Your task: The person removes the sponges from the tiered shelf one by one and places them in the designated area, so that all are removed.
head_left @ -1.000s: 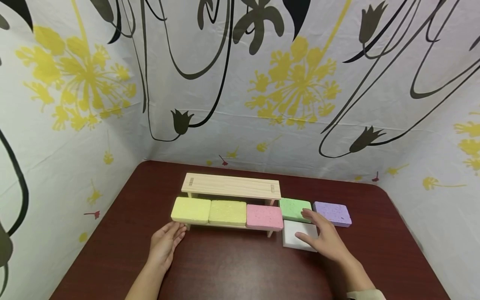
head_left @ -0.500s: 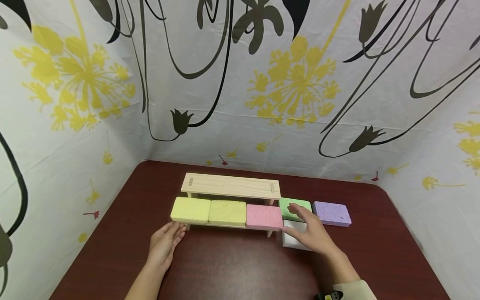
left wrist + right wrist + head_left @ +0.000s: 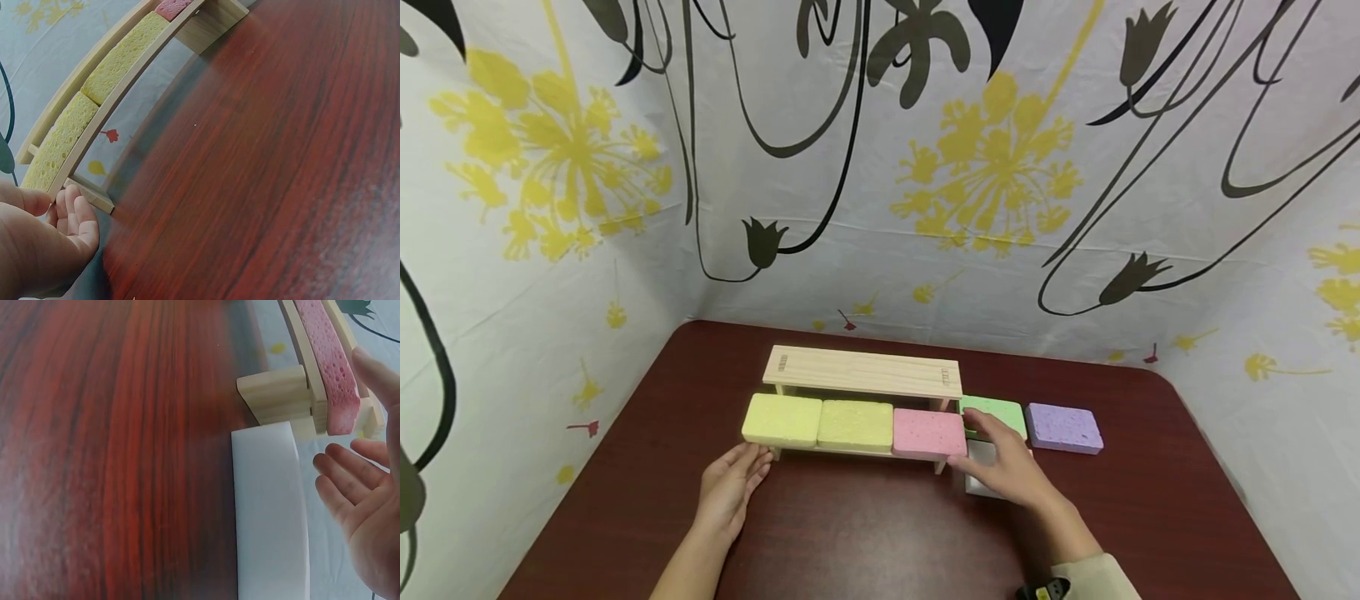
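Observation:
A pale yellow sponge [image 3: 782, 419], a darker yellow sponge [image 3: 855, 425] and a pink sponge [image 3: 928, 432] lie side by side on the lower tier of a wooden stepped rack [image 3: 857, 452]. My left hand [image 3: 730, 487] grips the rack's left end, its thumb at the front edge and fingers curled by the leg, as the left wrist view shows. At the pink sponge's right end, my right hand [image 3: 1003, 467] holds thumb and fingers spread apart. That hand partly covers a white sponge block [image 3: 269, 512] and the corner of a green sponge [image 3: 1003, 411].
The rack's bare upper tier [image 3: 865, 372] stands behind the sponge row. A purple sponge [image 3: 1064, 428] lies right of the green one on the dark red-brown table [image 3: 850, 533]. A patterned cloth [image 3: 880, 192] hangs behind and along both sides.
My right hand has moved left, from over the white block and green sponge to the pink sponge's right end. My left hand, the rack and the sponges stay where they were.

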Tool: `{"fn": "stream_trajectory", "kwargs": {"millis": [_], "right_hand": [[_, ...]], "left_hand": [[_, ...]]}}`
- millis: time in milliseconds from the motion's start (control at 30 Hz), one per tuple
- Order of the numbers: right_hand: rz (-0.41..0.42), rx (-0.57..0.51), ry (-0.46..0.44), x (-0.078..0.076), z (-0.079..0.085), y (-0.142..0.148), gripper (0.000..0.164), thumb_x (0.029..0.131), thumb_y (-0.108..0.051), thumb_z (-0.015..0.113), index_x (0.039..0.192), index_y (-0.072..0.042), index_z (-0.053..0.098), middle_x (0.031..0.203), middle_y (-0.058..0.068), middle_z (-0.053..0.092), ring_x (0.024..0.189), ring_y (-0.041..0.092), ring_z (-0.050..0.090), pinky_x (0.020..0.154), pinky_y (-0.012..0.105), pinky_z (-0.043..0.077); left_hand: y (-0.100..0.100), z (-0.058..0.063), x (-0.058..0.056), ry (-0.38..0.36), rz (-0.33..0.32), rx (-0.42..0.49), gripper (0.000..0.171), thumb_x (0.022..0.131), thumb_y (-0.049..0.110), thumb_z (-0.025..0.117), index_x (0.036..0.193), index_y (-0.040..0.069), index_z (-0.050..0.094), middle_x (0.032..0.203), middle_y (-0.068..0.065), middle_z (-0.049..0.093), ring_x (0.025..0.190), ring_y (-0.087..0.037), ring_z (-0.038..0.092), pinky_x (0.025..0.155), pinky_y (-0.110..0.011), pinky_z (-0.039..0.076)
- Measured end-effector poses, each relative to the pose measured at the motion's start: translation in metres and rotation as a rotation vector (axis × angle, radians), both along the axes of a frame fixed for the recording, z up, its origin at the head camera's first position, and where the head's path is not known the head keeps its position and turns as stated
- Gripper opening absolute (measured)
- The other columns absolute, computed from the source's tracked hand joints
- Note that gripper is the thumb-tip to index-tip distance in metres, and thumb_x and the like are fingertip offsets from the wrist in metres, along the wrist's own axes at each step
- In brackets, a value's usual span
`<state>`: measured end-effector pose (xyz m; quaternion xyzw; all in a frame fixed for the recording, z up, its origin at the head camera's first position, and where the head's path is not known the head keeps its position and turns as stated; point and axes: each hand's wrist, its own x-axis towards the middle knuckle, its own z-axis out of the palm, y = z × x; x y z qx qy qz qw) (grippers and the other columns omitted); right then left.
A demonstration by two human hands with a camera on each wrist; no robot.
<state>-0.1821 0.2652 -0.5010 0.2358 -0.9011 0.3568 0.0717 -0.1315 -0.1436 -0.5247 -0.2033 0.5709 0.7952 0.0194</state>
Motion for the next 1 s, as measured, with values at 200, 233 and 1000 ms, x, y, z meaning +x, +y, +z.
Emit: {"fn": "stream_trajectory", "kwargs": {"millis": [200,233,1000], "right_hand": [[-0.014,0.034,-0.003,-0.001,0.0,-0.006,0.081,0.083,-0.036,0.085,0.145,0.002,0.049,0.136,0.016,0.061,0.121,0.033,0.061,0.096,0.053,0.055],[-0.021,0.041,-0.004,-0.001,0.001,-0.008,0.082,0.082,-0.036,0.085,0.145,0.002,0.049,0.136,0.017,0.06,0.122,0.034,0.06,0.097,0.053,0.054],[-0.049,0.061,-0.01,-0.006,0.002,-0.016,0.084,0.076,-0.04,0.091,0.139,0.002,0.055,0.131,0.017,0.063,0.12,0.033,0.061,0.097,0.052,0.054]], "left_hand": [[0.001,0.0,-0.001,-0.006,-0.001,-0.003,0.045,0.107,0.01,0.05,0.144,-0.014,0.04,0.104,-0.001,0.068,0.102,-0.012,0.066,0.091,-0.022,0.055],[0.001,0.0,-0.001,-0.006,0.001,-0.004,0.045,0.107,0.01,0.05,0.144,-0.014,0.04,0.104,-0.001,0.068,0.102,-0.012,0.066,0.091,-0.022,0.056],[0.001,0.0,-0.002,-0.003,0.007,-0.007,0.046,0.107,0.012,0.052,0.142,-0.015,0.041,0.104,-0.002,0.068,0.1,-0.011,0.066,0.09,-0.023,0.056]]}}
